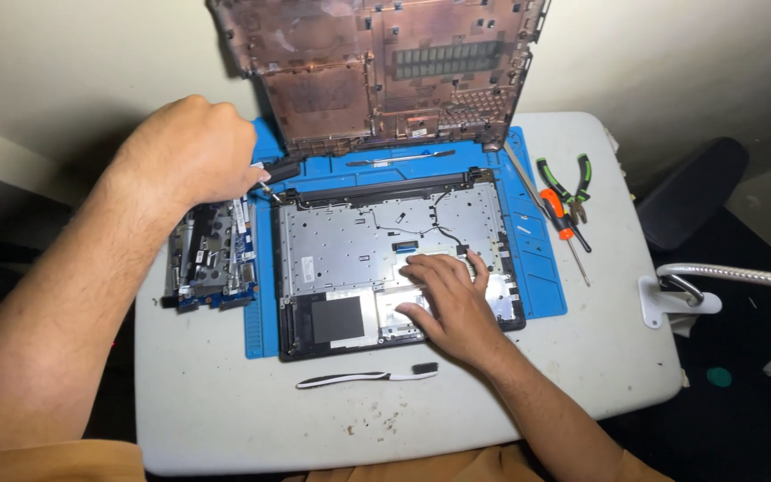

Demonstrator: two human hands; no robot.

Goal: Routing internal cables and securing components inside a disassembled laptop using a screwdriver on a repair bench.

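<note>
An opened laptop base point(350, 250) lies on a blue work mat point(542, 268), its grey metal plate and thin cables exposed. My right hand point(446, 299) rests flat on the lower right of that plate, fingers spread. My left hand point(191, 152) is closed around a small dark-handled tool point(271, 174) whose tip touches the base's top left corner. The removed bottom cover point(385, 67), brownish inside, stands upright at the back of the mat.
A circuit board with metal parts point(210, 254) lies left of the mat. A black-and-white brush point(363, 378) lies in front. Green-handled pliers point(573, 183), an orange screwdriver point(564, 219) and a thin metal tool point(403, 159) sit at right and back. A lamp clamp point(675, 299) grips the table's right edge.
</note>
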